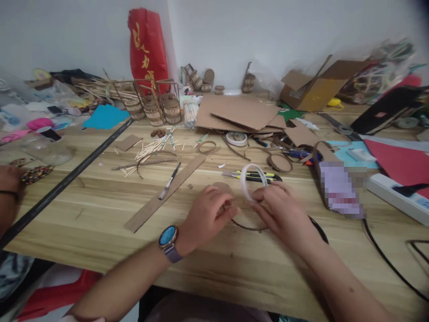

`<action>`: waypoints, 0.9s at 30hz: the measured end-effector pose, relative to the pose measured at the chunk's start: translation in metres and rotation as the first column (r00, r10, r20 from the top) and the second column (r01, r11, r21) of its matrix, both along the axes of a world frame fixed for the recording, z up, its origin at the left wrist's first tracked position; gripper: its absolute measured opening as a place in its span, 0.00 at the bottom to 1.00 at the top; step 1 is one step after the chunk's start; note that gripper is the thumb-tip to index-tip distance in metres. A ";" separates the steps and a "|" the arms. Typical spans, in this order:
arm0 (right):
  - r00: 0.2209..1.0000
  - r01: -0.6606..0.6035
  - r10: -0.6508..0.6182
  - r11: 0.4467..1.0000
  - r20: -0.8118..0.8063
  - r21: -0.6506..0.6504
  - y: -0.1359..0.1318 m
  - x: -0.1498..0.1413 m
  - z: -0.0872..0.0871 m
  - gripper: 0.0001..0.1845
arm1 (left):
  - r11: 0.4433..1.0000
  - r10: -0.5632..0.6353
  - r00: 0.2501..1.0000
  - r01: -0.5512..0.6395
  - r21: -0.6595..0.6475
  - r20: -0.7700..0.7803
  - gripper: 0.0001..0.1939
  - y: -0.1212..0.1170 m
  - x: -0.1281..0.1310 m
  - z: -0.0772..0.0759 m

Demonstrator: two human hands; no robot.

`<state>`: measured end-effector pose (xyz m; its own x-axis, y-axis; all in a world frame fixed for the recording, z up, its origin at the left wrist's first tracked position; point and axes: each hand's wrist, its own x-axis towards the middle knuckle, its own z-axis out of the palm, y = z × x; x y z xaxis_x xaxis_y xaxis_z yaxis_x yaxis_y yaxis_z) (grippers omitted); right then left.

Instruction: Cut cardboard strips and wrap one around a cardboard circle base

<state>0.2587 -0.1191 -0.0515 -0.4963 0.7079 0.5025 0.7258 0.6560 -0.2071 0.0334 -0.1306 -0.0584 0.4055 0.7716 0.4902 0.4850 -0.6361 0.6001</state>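
Note:
My right hand (279, 210) grips a roll of white tape (247, 183) by its lower rim, holding it upright above the table. My left hand (211, 214), wearing a watch on its wrist, is closed with thumb and fingertips together; what it pinches, if anything, is too small to make out. Just behind the left fingers shows part of a round cardboard piece (224, 188). A thin dark curved strip (250, 228) lies on the table between my hands. Beyond the tape roll are yellow-and-black utility knives (256, 175).
A long cardboard strip (144, 215) with a pen (170, 181) on it lies left. Matchsticks (147, 152), cardboard sheets (237, 112) and small stick-covered baskets (172, 109) stand farther back. A power strip (398, 197) is right. Another person's hand (11, 188) is at far left.

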 end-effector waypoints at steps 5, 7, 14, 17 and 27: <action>0.985 -0.160 0.151 0.979 0.081 0.127 -0.013 -0.027 -0.014 0.11 | 0.911 0.098 0.944 0.042 -0.410 0.315 0.22 0.002 -0.002 0.000; 0.982 -0.182 0.169 0.969 0.088 0.169 -0.016 -0.027 -0.017 0.10 | 0.847 0.110 0.903 0.134 -0.514 0.416 0.22 0.003 -0.003 -0.005; 0.933 0.107 -0.055 0.986 -0.355 0.127 -0.020 -0.012 -0.012 0.16 | 0.791 0.112 0.855 0.232 -0.566 0.507 0.19 0.002 -0.008 -0.016; 0.856 0.017 -0.134 0.972 -0.499 -0.232 -0.019 -0.011 -0.010 0.17 | 0.814 0.101 0.855 0.223 -0.537 0.509 0.17 0.001 -0.009 -0.014; 0.726 -0.339 -0.228 0.701 -0.648 -0.627 -0.018 -0.021 -0.008 0.21 | 0.653 0.213 0.719 0.399 -0.644 0.661 0.24 0.003 -0.004 -0.009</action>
<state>0.2381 -0.1370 -0.0599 -0.3003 0.9491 0.0948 0.1808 0.1542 -0.9713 0.0290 -0.1274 -0.0672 0.3206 0.9463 -0.0404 -0.2462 0.1245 0.9612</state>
